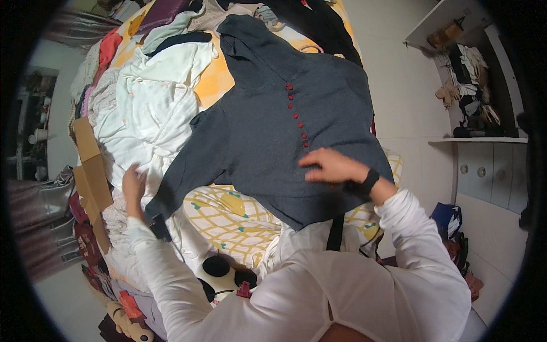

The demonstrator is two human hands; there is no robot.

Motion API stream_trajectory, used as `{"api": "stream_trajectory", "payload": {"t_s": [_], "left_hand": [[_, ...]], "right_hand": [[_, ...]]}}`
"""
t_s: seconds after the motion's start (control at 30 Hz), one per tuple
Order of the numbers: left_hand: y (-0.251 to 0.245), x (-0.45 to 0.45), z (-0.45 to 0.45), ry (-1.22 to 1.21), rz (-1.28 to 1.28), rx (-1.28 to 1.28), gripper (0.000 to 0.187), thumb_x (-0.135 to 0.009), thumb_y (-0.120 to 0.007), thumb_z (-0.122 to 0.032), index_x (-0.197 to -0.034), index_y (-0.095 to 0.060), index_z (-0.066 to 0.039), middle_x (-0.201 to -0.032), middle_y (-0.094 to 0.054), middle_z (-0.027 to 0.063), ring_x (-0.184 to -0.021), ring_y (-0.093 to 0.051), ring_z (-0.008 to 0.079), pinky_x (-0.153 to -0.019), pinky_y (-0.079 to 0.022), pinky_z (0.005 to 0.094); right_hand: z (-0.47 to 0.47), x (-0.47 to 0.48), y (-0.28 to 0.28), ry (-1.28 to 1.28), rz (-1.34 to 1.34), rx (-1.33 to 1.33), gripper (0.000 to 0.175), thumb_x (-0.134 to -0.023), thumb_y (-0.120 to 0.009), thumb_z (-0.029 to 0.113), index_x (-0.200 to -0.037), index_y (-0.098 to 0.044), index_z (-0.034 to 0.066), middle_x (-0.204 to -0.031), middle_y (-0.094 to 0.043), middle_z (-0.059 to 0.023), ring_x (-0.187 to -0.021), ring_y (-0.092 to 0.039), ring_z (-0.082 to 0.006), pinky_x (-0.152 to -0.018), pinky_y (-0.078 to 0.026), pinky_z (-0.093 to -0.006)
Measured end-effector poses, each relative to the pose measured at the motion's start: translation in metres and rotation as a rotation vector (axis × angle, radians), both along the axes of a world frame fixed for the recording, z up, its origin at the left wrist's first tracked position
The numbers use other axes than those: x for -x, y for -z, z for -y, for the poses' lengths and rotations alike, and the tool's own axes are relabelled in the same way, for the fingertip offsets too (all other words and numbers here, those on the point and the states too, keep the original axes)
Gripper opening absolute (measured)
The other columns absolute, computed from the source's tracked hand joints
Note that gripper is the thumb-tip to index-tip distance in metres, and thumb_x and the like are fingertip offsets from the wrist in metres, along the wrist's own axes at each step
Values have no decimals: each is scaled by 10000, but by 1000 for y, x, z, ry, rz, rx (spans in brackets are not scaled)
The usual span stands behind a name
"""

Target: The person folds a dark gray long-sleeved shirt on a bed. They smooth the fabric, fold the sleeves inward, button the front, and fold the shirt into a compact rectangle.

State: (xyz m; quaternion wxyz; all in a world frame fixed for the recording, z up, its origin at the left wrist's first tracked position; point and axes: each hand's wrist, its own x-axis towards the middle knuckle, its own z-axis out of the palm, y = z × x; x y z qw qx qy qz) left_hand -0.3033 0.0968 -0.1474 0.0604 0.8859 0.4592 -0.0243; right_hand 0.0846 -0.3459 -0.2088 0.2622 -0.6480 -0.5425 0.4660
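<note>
A dark grey hooded top point(265, 128) with a row of small red buttons lies spread out before me, its hood towards the top of the view. Over its lower front is my right hand point(329, 166), slightly blurred, fingers apart and holding nothing; whether it touches the cloth I cannot tell. One sleeve reaches down to the left, near my left wrist. My left hand point(134, 184) is at the edge of a heap of white clothing point(154, 107), beyond the sleeve's cuff. Its fingers are partly hidden, so any hold on the cloth is unclear.
An unfolded cardboard piece point(92, 166) lies along the left side. Other garments and a purple case point(160, 17) are on the yellow checked bedding point(216, 83). At right stand an open cabinet point(478, 140) with clothes and, below, bags on the floor. Patterned trousers point(235, 213) cover my legs.
</note>
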Motion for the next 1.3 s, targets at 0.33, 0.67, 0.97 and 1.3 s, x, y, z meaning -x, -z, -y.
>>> {"api": "stream_trajectory", "payload": {"t_s": [0.33, 0.67, 0.97, 1.3], "left_hand": [[64, -344, 105, 569, 477, 519, 252, -852, -671, -116, -1092, -679, -40, -1098, -668, 145, -990, -646, 318, -860, -504, 345], [91, -374, 105, 665, 222, 561, 224, -800, -723, -110, -989, -635, -28, -946, -572, 114, -897, -612, 263, -770, -483, 333], [95, -377, 108, 683, 309, 454, 187, -820, -706, -130, -954, -617, -37, -1012, -612, 110, -872, -625, 283, -768, -497, 352], [90, -377, 110, 526, 511, 359, 199, -840, -673, -114, -1033, -634, -80, -991, -604, 94, -847, -632, 304, -736, -504, 382]], "right_hand": [[-161, -137, 18, 414, 398, -268, 298, -852, -613, 49, -1142, -672, 80, -1043, -675, -134, -969, -649, -274, -856, -506, -377], [-193, -179, 24, -34, 512, -100, 178, -780, -720, 95, -912, -610, 45, -863, -637, -144, -899, -629, -320, -758, -486, -415], [-214, -168, 44, 195, 625, -138, 192, -797, -718, 118, -929, -600, 45, -971, -617, -122, -912, -612, -321, -796, -495, -417], [-150, -114, 41, 743, 159, -315, 229, -819, -690, 21, -1035, -614, 18, -1029, -558, -113, -837, -613, -198, -713, -515, -305]]}}
